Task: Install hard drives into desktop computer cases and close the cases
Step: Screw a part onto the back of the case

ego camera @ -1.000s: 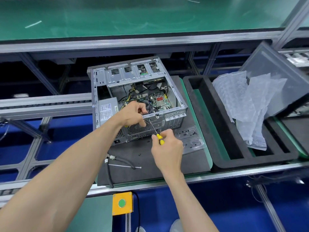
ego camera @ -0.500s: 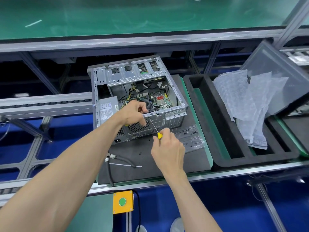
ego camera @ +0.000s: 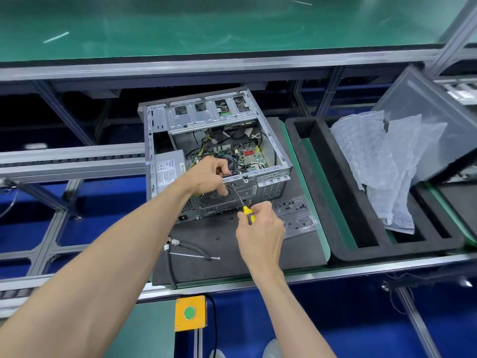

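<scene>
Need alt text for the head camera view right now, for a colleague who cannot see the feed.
A person's right hand holds a yellow-handled screwdriver with its tip against the rear panel of an open desktop case, while the left hand holds the panel's top edge beside the tip. The case lies on a dark mat; a black foam tray with bubble wrap sits to the right.

Black foam tray (ego camera: 322, 192), crumpled bubble wrap (ego camera: 374, 161), yellow button box (ego camera: 190, 313), loose black cable (ego camera: 192, 248)

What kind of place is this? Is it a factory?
Most likely a computer assembly line in a factory. An open computer case sits on a mat at a metal-framed conveyor bench, the right hand holds a yellow screwdriver, and a yellow button box is mounted below.
</scene>
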A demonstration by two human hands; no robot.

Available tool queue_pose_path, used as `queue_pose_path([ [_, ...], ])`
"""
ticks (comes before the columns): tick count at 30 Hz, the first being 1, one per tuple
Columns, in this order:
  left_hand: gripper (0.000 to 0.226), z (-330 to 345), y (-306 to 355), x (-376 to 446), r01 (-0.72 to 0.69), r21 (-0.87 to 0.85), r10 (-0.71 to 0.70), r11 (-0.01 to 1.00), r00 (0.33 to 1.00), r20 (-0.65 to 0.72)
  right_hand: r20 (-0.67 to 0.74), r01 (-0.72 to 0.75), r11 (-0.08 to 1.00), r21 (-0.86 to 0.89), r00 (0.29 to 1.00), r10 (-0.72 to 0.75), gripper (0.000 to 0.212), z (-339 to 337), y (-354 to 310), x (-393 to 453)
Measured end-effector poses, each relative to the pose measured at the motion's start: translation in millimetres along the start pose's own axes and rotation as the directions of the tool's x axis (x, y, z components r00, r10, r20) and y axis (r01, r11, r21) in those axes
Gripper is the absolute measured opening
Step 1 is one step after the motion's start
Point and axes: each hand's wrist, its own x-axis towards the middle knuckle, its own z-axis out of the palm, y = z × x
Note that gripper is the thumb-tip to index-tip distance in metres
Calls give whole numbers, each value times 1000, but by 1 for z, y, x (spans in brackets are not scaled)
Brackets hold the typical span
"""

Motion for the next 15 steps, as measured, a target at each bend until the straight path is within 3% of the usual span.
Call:
queue_pose_path([
  [2, 42, 0, 0, 0, -6, -4, 6, 1000, 1000, 2, -6, -38, 999, -30, 999, 38, 23, 3, 0, 0],
  [6, 43, 1, 0, 0, -3, -8, 3, 1000, 1000, 6, 130, -217, 976, 21, 968, 213, 53, 6, 4, 8],
  [10, 43, 0, -1, 1, -11, -7, 11, 1000, 1000, 10, 135, -236, 959, 160, 967, 215, 25, 1, 3, 7],
  [15, 43, 0, -1, 1, -3, -6, 3, 1000, 1000, 14, 102, -150, 984, 98, 985, 140, 24, 3, 0, 0],
])
